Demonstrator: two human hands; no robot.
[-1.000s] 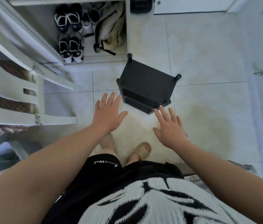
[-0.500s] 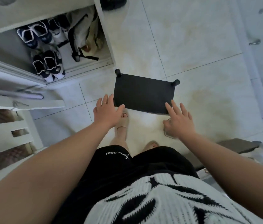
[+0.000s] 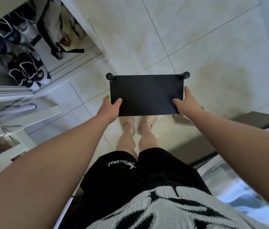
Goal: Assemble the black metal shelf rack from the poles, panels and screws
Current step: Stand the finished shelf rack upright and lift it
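- Pale floor tiles (image 3: 196, 38) fill the room; sneakers (image 3: 28, 71) sit in a cabinet (image 3: 90, 35) at left.
- Black shelf rack (image 3: 147, 95) is just ahead of the person's feet (image 3: 137, 125), top panel up.
- Left hand (image 3: 109, 106) and right hand (image 3: 185, 104) each hold a short edge, grip curled round it, thumb on top.

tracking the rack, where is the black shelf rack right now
In the head view the black shelf rack sits mid-frame over the tiled floor, ahead of the person's feet, its near corners held by the left hand and right hand.
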